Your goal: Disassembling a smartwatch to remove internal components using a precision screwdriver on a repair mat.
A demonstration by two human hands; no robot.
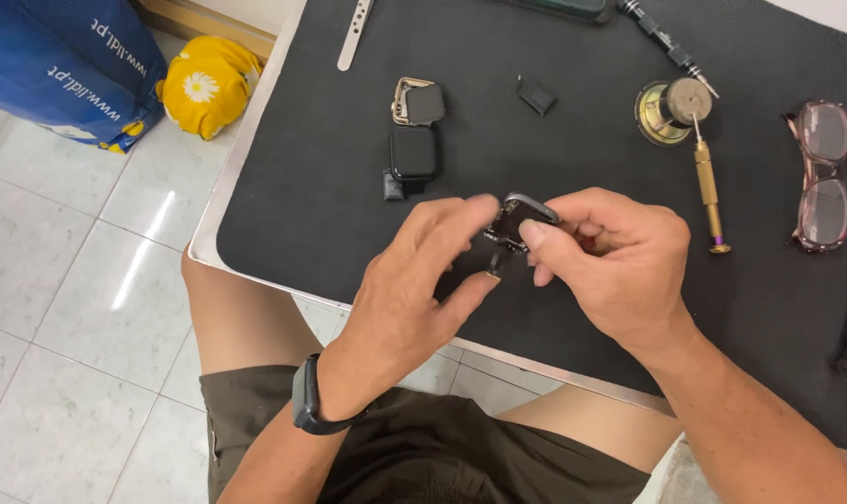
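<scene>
**Watch case pinched between both hands over the mat**

The watch case (520, 220), a small dark square body with a metal edge, sits between my two hands just above the near part of the black work mat (302, 205). My left hand (414, 280) closes on it from the left, thumb below and forefinger on top, so the case is clamped at its left side. My right hand (610, 261) has its fingers curled tight, thumb and forefinger tip pressed on the case's right edge; I judge I hold it from both sides to keep so small a part from twisting. Something thin and dark hangs under the case; I cannot tell what it is.

Further back on the mat lie a dark square screen (413, 152), just behind it a metal-framed case with a dark panel (416, 101), and a small black part (536, 95), all within reach but apart from my hands. To the right stand a round brass-coloured holder (671, 110) and a gold screwdriver (706, 182), and near the mat's edge my pink-framed glasses (820, 175). A pale watch strap (354, 34) lies at the far edge.
</scene>
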